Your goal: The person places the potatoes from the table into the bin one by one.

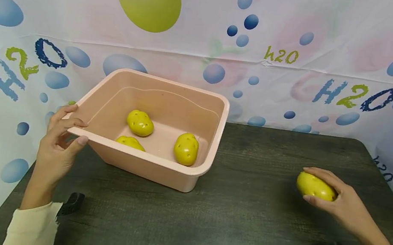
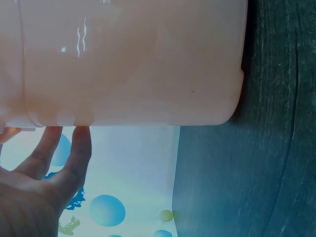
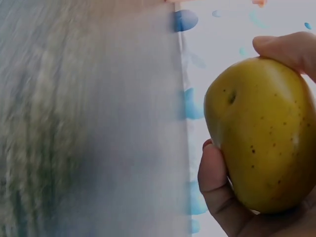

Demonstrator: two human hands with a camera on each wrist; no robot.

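Note:
My right hand (image 1: 343,203) grips a yellow potato (image 1: 315,186) between thumb and fingers, over the right part of the table. Close up in the right wrist view, the potato (image 3: 261,133) looks smooth and shiny, with dark specks and a dimple. At the left, my left hand (image 1: 59,151) holds the near left corner of a pink plastic tub (image 1: 149,169), fingers over the rim and thumb at its front. Inside the tub lie three more yellow potatoes: one at the back (image 1: 140,123), one at the right (image 1: 186,149), and one (image 1: 130,142) partly hidden by the front rim.
The tub stands on a dark wood-grain table (image 1: 232,232), toward its back left. A white sheet (image 1: 198,18) printed with coloured dots and lettering hangs behind the table and along its sides.

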